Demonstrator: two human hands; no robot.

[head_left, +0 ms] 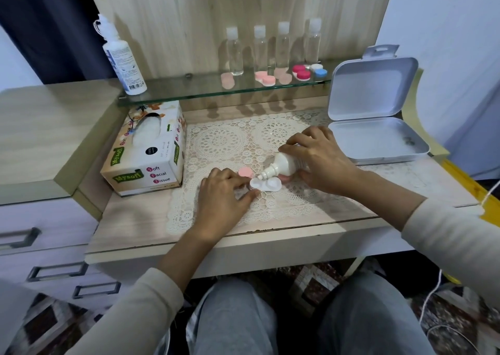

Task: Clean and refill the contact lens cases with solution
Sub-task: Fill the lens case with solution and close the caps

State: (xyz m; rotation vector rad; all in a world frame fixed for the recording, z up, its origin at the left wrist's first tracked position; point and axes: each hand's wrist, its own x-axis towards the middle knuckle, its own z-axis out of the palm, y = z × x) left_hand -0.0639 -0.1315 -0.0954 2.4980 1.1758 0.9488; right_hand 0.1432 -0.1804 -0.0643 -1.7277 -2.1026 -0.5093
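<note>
- Grey-trousered knees [232, 322] at the bottom of view, tucked under the counter [135, 219] edge. Cream sleeves on both arms.
- Left hand [223, 195]: grip pinched on the left end of the white lens case [266, 185], thumb on the near side, index finger on the far side.
- White lens case lies flat on the lace mat [221, 141], mid-counter, both wells uncapped and facing up.
- Right hand [322, 157]: grip wrapped round the small solution bottle [284, 162], which is tilted nozzle-down to the left. Tip sits right over the case's left well; touching or not, cannot tell.
- Pink cap [245, 172] on the mat just behind the case, beside the left fingertips. Something else pink under the bottle by the right thumb, mostly hidden.
- Tissue box [146, 152] at the left edge of the mat, a tissue poking out the top.
- White tin [378, 138] to the right of the mat, open, lid standing up.
- Glass shelf [189, 87] at the back:
  - large solution bottle [123, 57] at its left end
  - four clear bottles [234, 54] with white caps in a row
  - spare lens cases [301, 72] in front of them: pale pink, red-pink, white and blue
</note>
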